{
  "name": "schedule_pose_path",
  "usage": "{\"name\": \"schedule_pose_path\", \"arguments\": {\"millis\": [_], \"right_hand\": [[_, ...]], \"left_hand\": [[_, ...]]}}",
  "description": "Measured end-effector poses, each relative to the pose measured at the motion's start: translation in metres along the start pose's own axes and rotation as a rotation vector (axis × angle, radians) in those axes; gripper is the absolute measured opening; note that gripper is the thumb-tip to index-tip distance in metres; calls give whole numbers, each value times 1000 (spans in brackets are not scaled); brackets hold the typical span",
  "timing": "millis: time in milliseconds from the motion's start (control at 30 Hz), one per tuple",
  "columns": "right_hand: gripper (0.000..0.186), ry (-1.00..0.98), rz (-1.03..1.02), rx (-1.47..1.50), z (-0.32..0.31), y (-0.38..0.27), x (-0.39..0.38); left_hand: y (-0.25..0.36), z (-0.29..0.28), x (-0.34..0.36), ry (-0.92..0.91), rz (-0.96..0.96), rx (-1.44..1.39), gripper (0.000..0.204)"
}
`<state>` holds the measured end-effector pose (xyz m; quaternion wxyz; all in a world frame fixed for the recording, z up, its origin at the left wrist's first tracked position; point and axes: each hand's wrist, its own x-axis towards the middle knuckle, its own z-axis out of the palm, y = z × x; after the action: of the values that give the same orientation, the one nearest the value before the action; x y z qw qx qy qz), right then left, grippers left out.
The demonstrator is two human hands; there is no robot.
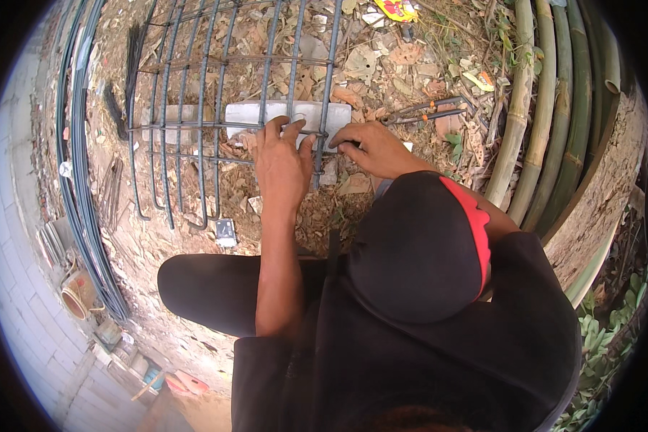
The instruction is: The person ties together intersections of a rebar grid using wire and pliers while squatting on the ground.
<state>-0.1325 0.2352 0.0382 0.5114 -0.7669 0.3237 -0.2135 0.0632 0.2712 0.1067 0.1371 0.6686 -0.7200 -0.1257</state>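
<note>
Rebar grid [270, 65] is lying before us, partly over a pale block [242, 114]. We are bending our left hand [281, 162] over its bars, fingers slightly parted, and holding our right hand [374, 149] narrow beside its rightmost bar [331, 65]; we are failing to tell whether either is gripping anything.

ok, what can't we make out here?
All in the head view:
Right hand: whether it holds anything; the hand itself hides its palm side.
Left hand: its palm, hidden behind its own back.
Grid: far end, cut off by the top edge.
Bamboo: some far ends, cut off there too.
Small dark square: what it is; too small.
</note>
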Motion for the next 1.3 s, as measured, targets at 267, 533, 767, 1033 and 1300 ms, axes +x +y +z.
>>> {"name": "schedule_pose_path", "arguments": {"millis": [267, 533, 767, 1033, 1300], "right_hand": [[28, -193, 71, -440, -23, -16, 56], [22, -354, -123, -447, -33, -2, 62], [22, 84, 119, -321, 15, -2, 19], [43, 164, 534, 31, 25, 7, 34], [45, 66, 989, 748, 17, -3, 12]], "left_hand": [[8, 29, -18, -170, -442, -215, 36], [-13, 36, -13, -112, -527, -516, 31], [-15, 25, 40, -288, -252, -244, 33], [-13, -5, 105, -501, 15, -76, 38], [-32, -134, 29, -125, -95, 72, 34]]}}
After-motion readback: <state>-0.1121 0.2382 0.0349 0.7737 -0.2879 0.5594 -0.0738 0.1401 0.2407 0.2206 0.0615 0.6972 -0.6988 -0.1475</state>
